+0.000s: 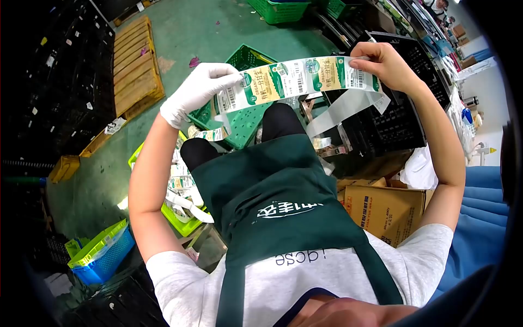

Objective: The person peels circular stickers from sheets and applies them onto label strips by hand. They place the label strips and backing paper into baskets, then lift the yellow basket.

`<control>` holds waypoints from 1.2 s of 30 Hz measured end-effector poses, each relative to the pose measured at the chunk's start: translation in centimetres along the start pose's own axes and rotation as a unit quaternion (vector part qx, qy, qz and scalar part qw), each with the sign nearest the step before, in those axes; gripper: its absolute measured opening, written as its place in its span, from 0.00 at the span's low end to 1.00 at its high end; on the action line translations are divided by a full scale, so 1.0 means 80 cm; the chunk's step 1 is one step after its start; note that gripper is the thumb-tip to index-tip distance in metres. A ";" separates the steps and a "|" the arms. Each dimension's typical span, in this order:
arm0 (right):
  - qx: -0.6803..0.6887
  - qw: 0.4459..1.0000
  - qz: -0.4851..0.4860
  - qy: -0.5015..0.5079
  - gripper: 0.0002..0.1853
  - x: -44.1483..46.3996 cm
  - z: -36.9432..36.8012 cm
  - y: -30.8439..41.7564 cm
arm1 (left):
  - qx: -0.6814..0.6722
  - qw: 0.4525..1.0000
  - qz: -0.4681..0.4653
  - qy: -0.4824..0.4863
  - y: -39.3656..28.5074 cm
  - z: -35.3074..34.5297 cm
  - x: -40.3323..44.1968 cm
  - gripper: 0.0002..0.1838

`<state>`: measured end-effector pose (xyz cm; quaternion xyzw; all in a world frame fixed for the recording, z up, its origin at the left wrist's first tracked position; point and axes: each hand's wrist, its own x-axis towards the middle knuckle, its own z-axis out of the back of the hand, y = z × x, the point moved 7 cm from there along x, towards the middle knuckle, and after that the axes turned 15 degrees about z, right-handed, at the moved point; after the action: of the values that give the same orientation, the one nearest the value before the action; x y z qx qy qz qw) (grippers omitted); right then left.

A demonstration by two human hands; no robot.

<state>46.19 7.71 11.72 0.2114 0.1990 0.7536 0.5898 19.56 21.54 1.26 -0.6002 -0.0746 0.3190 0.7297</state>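
Note:
A strip of printed labels, green, white and tan with barcodes, is stretched between my two hands above my knees. My left hand, in a white glove, pinches its left end. Bare, my right hand grips the right part between thumb and fingers. From the right end a pale length of backing strip loops down. Below the labels stands a green plastic crate. Beside my left leg, a lime-green basket holds more label strips and white strips.
An open cardboard box sits to my right, near a black crate. Stacked black crates and a wooden pallet line the left. A blue basket is at lower left. Another green crate stands ahead.

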 end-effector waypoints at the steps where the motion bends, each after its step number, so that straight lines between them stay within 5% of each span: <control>1: -0.009 1.000 -0.004 -0.002 0.09 0.001 0.002 -0.001 | 0.005 1.000 -0.002 -0.009 0.003 0.009 -0.002 0.13; 7: -0.014 1.000 -0.001 -0.028 0.09 0.000 0.011 -0.017 | 0.022 0.996 0.013 -0.084 0.015 0.063 -0.022 0.10; 20: 0.009 0.999 0.038 -0.026 0.11 0.020 -0.004 -0.018 | -0.005 0.995 0.044 -0.089 0.030 0.099 -0.040 0.10; 25: 0.012 0.997 0.070 -0.013 0.10 0.034 -0.015 0.019 | 0.027 1.000 0.010 0.013 0.007 0.049 -0.034 0.21; 29: -0.038 0.991 0.132 0.006 0.10 0.049 -0.021 0.050 | 0.061 0.994 -0.073 0.058 -0.051 -0.029 -0.001 0.19; 36: 0.003 0.995 0.100 0.027 0.12 0.054 -0.010 0.047 | -0.055 0.996 -0.063 0.013 -0.065 -0.036 0.022 0.11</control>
<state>41.83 11.03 13.50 0.2116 0.1947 0.8134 0.5057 24.37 19.72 4.82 -0.6380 -0.1205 0.2595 0.7150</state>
